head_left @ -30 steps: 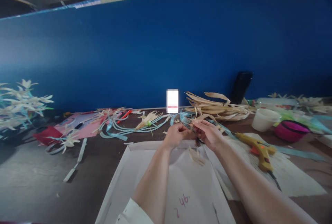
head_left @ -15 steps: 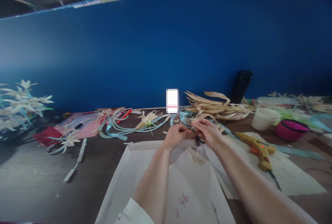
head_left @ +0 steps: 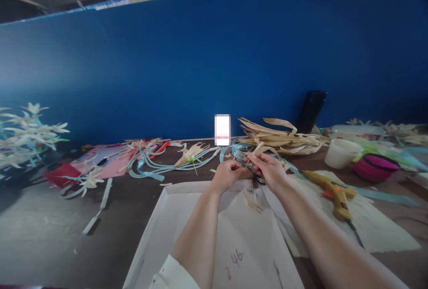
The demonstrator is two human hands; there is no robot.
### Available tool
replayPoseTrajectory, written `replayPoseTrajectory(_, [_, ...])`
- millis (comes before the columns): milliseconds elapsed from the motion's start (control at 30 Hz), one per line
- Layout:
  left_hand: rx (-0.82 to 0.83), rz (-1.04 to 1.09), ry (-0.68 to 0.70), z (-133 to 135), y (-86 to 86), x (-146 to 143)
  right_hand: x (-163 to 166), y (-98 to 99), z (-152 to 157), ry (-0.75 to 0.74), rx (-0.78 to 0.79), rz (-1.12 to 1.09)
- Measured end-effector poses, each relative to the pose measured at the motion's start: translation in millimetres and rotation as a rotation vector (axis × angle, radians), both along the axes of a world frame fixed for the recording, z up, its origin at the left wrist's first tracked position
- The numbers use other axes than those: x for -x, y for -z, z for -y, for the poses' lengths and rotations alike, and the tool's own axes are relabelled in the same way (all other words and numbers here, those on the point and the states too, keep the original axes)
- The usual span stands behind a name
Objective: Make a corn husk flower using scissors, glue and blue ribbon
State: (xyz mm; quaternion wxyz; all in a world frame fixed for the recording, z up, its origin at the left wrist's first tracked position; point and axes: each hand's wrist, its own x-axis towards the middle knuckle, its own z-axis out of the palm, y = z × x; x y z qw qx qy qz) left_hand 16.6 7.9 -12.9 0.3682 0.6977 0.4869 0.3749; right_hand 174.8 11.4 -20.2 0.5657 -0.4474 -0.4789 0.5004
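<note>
Close together over the far edge of the white box lid (head_left: 197, 235), both hands have their fingers closed. My left hand (head_left: 230, 175) is pinched, and what lies in its fingertips is too small to make out. A thin pale strip (head_left: 248, 162) shows at the fingertips of my right hand (head_left: 269, 171), which is also pinched. Below the hands, partly hidden, are dark loops like scissor handles (head_left: 258, 180). Small husk scraps (head_left: 253, 200) lie in the lid. Just beyond my right hand is a pile of dried corn husks (head_left: 281, 139).
To the right, a yellow glue gun (head_left: 334, 193) rests on a paper sheet (head_left: 384, 231), near a white cup (head_left: 343, 153) and a pink pouch (head_left: 376, 167). Pale blue tubing (head_left: 167, 174) and a husk flower (head_left: 190, 154) lie left of centre. Husk flowers (head_left: 30, 135) stand far left.
My right hand's fingers have shifted slightly, and the thin strip at their tips shows more clearly. The dark loops beneath are also easier to see. My left hand stays in place.
</note>
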Motion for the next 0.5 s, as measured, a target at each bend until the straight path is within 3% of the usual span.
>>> replayPoseTrajectory(500, [-0.009,0.000,-0.015,-1.5,2.6,0.7,4.5,-7.6,8.7,-0.143,0.091,-0.282])
